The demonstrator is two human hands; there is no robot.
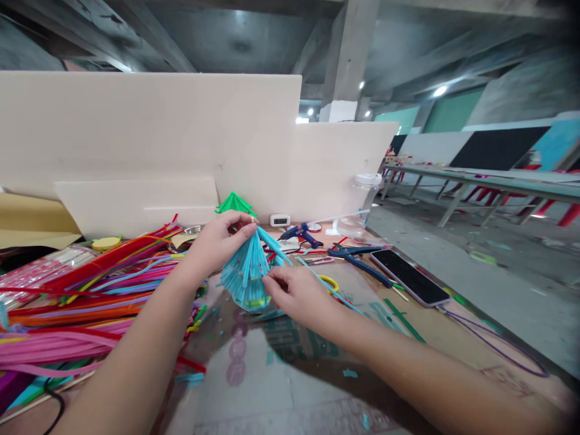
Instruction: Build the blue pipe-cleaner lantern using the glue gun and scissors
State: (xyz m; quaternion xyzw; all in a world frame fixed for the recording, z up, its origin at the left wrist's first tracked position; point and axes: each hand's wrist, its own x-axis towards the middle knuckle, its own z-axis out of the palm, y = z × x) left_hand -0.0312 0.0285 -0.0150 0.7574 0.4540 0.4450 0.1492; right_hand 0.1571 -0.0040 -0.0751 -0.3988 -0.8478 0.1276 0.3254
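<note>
A cone of light blue pipe cleaners [246,272], its strands fanning out downward, stands upright in the middle of the table. At its peak, the thumb and fingers of my left hand [226,238] are closed on the gathered tips. My right hand [302,294] is at the cone's lower right side, fingertips pinched together at the strands; what exactly lies between them is partly hidden. One loose blue strand [275,244] slants down to the right from the peak. Just behind my left hand shows a green pointed roof-like piece [234,203], its lower part covered.
Bundles of coloured pipe cleaners [90,308] cover the left side. To the right lie a blue glue gun [302,234], pliers [362,261], a phone [410,278] with a cord, and a plastic jar [356,205]. White boards [149,133] stand behind the table.
</note>
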